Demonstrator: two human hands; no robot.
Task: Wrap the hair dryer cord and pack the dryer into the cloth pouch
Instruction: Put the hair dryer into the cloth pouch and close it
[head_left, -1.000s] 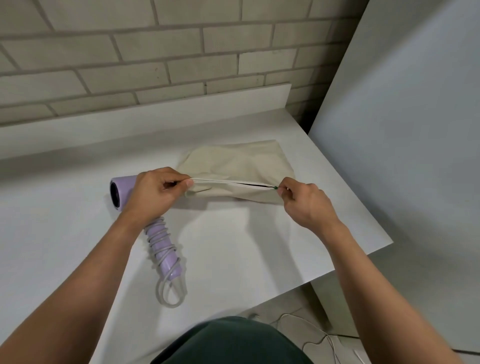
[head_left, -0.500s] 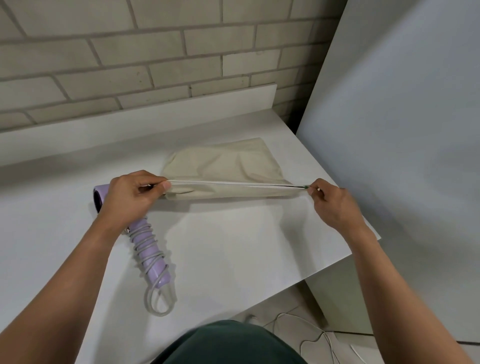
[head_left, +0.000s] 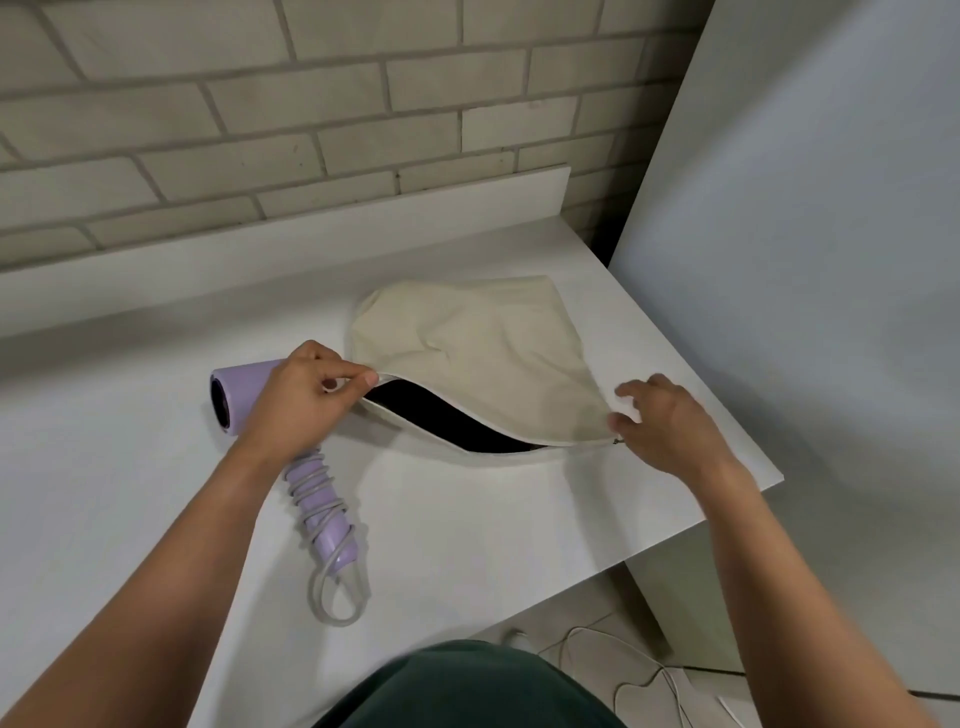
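On the white table (head_left: 104, 415), at its left, lies a lilac plastic hair dryer (head_left: 236, 389), barrel pointing left and handle running toward the person. A grey cord (head_left: 317, 493) is coiled in several turns round that handle and ends in a loose loop past its tip. The wrapping half of the job therefore looks done, though the plug is not visible.

Just right of the barrel and partly over it, the left hand (head_left: 301, 400) pinches the upper lip of a cream cloth pouch (head_left: 478, 353) between thumb and forefinger and lifts it. The pouch lies flat in the middle of the table. Its mouth faces the person and gapes along almost its full width, showing a dark lining with nothing visible inside.

At the pouch's right corner, the right hand (head_left: 670, 426) is slightly blurred. Its fingers are spread and loosely bent, with the tips at the cloth edge. The small zip pull (head_left: 618, 442) sits just below the thumb and looks free of it.

The unzipping looks finished. The dryer has yet to be picked up, slid through the mouth and zipped in.
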